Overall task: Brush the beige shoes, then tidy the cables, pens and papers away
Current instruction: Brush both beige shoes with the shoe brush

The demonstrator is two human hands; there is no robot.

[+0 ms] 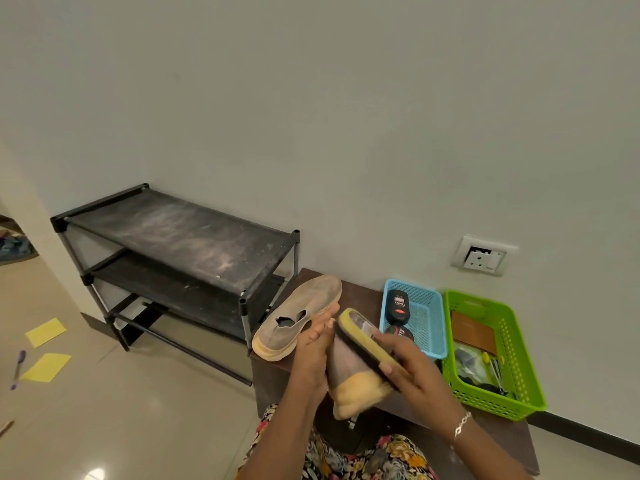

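1. Head view: a beige shoe [346, 368] is held on end over the table [502, 434] by the left hand [313, 351], whose grip is closed round its side. A dusty grey-beige upper and a pale yellow sole are seen.
2. A brush [363, 336] with a yellow-green back is clasped in the grip of the right hand [412, 367], and its dark bristles are laid against that shoe.
3. A second shoe [298, 317] of the same colours is laid at the table's left end, with a dark jagged opening in its upper.
4. Yellow papers [45, 332] and a purple pen [18, 368] are seen on the floor, well apart from the table.
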